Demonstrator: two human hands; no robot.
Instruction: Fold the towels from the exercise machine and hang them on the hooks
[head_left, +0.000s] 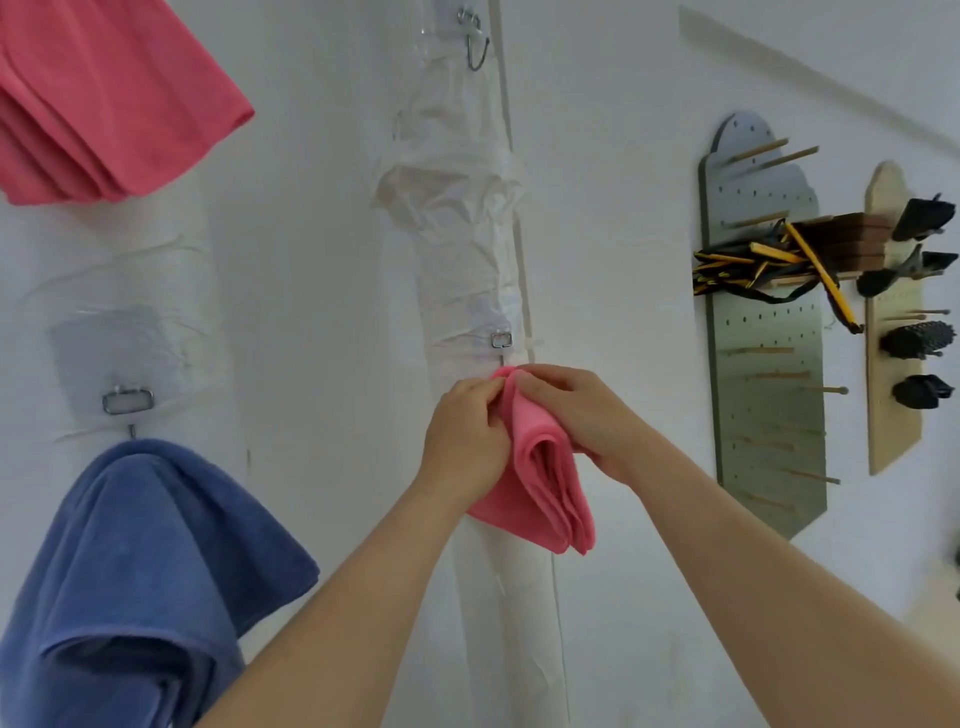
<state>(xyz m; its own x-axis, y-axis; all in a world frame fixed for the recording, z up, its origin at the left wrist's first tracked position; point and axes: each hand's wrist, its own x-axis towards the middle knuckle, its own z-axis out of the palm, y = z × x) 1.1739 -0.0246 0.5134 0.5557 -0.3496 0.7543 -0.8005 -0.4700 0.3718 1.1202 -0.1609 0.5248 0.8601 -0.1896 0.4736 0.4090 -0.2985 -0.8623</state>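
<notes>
Pink towel (540, 467) | folded; we are pinching its top with left hand (467, 441) and right hand (576, 415) | hanging step | next: seating it on hook (501, 340).

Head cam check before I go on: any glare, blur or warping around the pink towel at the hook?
Head view: soft, even light on the white wall, no glare, only faint shadows; the pink towel, left hand and right hand look slightly soft but readable; wide-angle bend tilts the grey pegboard at right; the hook's tip is hidden behind them.
</notes>
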